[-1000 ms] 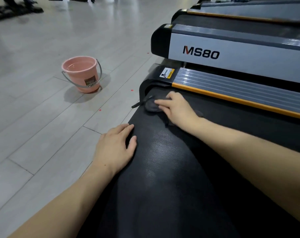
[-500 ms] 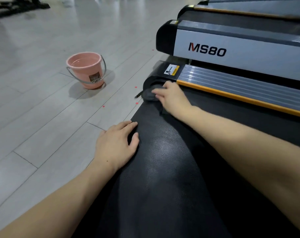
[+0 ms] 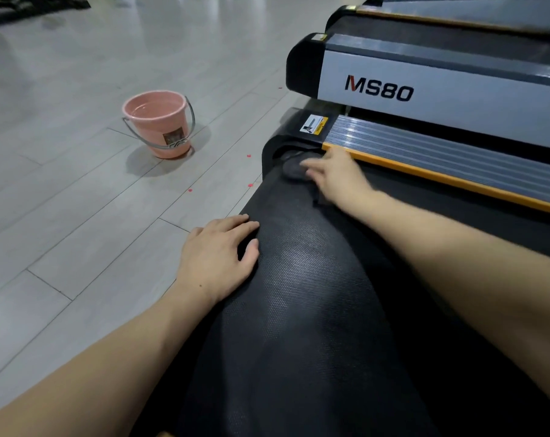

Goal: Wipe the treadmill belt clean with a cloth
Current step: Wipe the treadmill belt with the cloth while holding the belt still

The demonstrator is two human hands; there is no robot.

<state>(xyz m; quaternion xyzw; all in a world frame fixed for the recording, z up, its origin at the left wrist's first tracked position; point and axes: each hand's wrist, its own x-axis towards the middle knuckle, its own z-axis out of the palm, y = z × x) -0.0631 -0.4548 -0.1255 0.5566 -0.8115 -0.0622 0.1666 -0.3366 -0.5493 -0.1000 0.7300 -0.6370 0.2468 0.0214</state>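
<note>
Right hand: the right hand (image 3: 336, 176) is pressing a dark cloth (image 3: 294, 167) onto the belt, fingers (image 3: 311, 167) lying fairly straight and blurred, at about 12 o'clock in the frame.
Cloth: it is sitting at the far end of the treadmill belt (image 3: 314, 294), just beside the orange-edged side rail (image 3: 440, 159).
Left hand: the left hand (image 3: 218, 255) is resting flat on the belt's left edge near the centre, fingers released and spread, holding nothing.
Bucket: a pink bucket (image 3: 158, 123) holding water is standing on the grey floor (image 3: 62, 184) at 10 o'clock, well apart from the belt.
Neighbouring machine: a treadmill marked MS80 (image 3: 379, 88) is lying at 2 o'clock.
</note>
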